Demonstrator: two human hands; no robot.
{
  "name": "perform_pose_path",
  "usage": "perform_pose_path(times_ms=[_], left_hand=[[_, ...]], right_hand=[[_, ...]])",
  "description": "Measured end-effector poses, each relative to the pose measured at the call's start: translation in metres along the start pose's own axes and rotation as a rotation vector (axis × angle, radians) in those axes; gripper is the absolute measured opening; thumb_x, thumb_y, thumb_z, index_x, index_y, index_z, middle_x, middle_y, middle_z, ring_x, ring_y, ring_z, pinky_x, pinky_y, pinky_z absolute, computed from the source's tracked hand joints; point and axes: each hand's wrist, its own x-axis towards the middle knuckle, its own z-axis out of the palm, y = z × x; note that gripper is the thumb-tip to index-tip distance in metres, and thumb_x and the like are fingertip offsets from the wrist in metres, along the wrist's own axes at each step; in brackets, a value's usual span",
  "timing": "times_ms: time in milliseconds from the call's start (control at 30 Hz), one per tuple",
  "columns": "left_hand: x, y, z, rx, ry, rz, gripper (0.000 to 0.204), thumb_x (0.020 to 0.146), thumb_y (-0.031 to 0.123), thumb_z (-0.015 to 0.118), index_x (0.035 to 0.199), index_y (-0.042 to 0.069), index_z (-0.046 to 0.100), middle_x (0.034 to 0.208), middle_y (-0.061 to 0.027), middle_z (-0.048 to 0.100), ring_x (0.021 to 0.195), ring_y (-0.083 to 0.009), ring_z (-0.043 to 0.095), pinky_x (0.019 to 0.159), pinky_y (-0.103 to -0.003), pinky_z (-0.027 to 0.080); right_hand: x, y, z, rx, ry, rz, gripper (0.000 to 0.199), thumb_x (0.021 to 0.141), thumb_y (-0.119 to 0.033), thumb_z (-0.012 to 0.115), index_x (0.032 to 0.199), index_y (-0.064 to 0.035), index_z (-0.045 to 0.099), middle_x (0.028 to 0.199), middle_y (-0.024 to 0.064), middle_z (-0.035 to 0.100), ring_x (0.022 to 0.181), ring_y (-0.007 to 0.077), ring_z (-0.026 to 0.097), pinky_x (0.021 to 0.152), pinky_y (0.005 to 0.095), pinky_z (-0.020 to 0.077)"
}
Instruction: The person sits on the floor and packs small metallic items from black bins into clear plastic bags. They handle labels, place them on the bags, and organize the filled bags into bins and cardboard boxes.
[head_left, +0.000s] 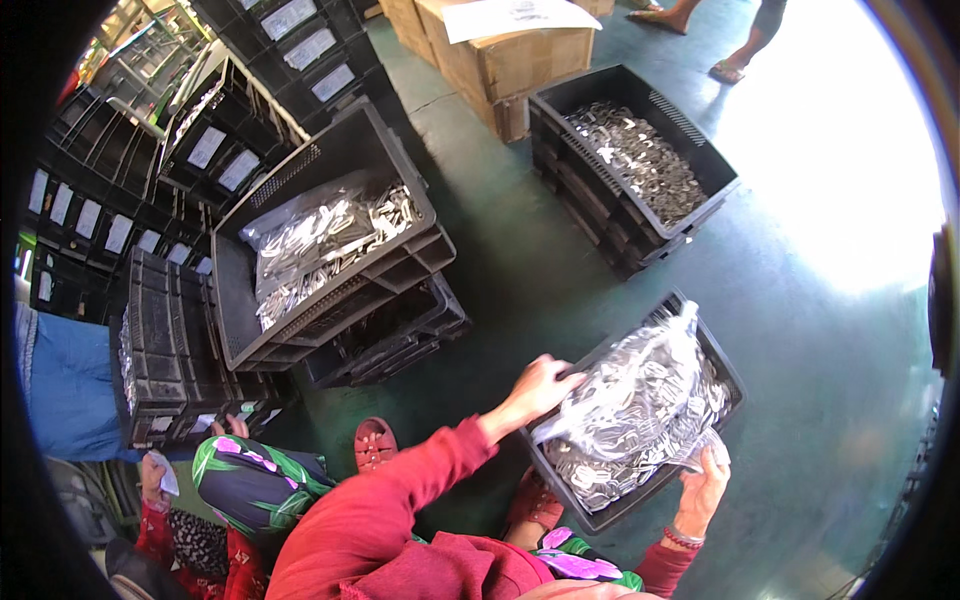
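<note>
- The left hand [540, 385] grips the upper left edge of a clear plastic bag [630, 390]; its fingers are curled shut on the film at the near left rim of a black crate [725, 355].
- The right hand [703, 487] is at the lower right corner of the same bag, with fingers partly spread and thumb and forefingers pinching a fold of the plastic.
- The bag lies inside that crate, which sits on the green floor [540, 270] just in front of the person's red sandals [375, 443]. It is packed with small shiny metal parts [600, 475], and more of them lie loose under and around it.
- As a judgement: the bag is bunched and lifted at the left but rests in the crate, so the handling looks to be at an early or middle stage. Whether parts are going in or coming out cannot be told.
- Further out, a second crate [330, 250] to the upper left holds another bagged load and sits on stacked crates.
- A third crate [640, 160] at the upper right holds loose metal parts with no bag visible.
- Cardboard boxes [500, 60] stand beyond, and another person's feet [728, 70] show at the top edge.
</note>
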Motion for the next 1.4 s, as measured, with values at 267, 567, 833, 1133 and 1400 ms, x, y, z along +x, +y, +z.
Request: perform_pose_path(times_ms=[267, 567, 833, 1133, 1400], left_hand=[[-0.143, 0.012, -0.034, -0.627, 0.614, -0.447, 0.04, 0.087, 0.038, 0.055, 0.09, -0.002, 0.06, 0.08, -0.0081, 0.053, 0.078, -0.018, 0.051, 0.07, -0.034, 0.039], [-0.061, 0.011, 0.028, -1.048, 0.724, -0.334, 0.02, 0.081, 0.011, 0.055, 0.096, -0.001, 0.059, 0.093, -0.005, 0.058, 0.087, -0.0156, 0.054, 0.082, -0.029, 0.041], [0.013, 0.005, 0.001, -1.266, 0.947, -0.314, 0.03, 0.086, 0.011, 0.055, 0.113, 0.0, 0.054, 0.11, -0.008, 0.057, 0.095, -0.0205, 0.054, 0.087, -0.032, 0.042], [0.043, -0.038, -0.004, 0.242, 0.933, -0.392, 0.057, 0.082, 0.006, 0.048, 0.134, -0.003, 0.026, 0.128, -0.0263, 0.032, 0.116, -0.0379, 0.036, 0.098, -0.042, 0.031], [0.001, 0.013, 0.109, -0.371, 0.757, -0.555, 0.072, 0.088, 0.022, 0.056, 0.139, -0.002, 0.011, 0.138, -0.0254, 0.021, 0.13, -0.0352, 0.025, 0.106, -0.042, 0.026]], right_hand=[[0.063, -0.013, 0.14, -0.373, -0.645, 0.038, 0.012, 0.076, -0.002, 0.064, 0.088, 0.0011, 0.065, 0.083, 0.0043, 0.064, 0.077, 0.012, 0.058, 0.072, 0.0247, 0.0456], [0.199, 0.025, 0.213, -0.534, -0.818, -0.139, 0.029, 0.075, -0.016, 0.065, 0.097, 0.0036, 0.066, 0.088, 0.0078, 0.067, 0.078, 0.0133, 0.061, 0.072, 0.0271, 0.0483], [0.216, 0.003, 0.341, -0.541, -1.087, -0.203, 0.029, 0.078, -0.021, 0.061, 0.094, 0.0023, 0.067, 0.082, 0.0049, 0.066, 0.077, 0.0119, 0.06, 0.075, 0.0259, 0.0456], [0.264, 0.034, 0.363, -0.878, -1.13, -0.877, 0.04, 0.091, -0.023, 0.037, 0.119, -0.0006, 0.055, 0.121, 0.0147, 0.053, 0.116, 0.0246, 0.047, 0.102, 0.0348, 0.0322], [0.307, 0.015, 0.342, -0.901, -1.386, -0.597, 0.043, 0.091, -0.014, 0.051, 0.129, 0.0037, 0.045, 0.133, 0.0149, 0.043, 0.119, 0.0241, 0.045, 0.101, 0.0333, 0.0348]])
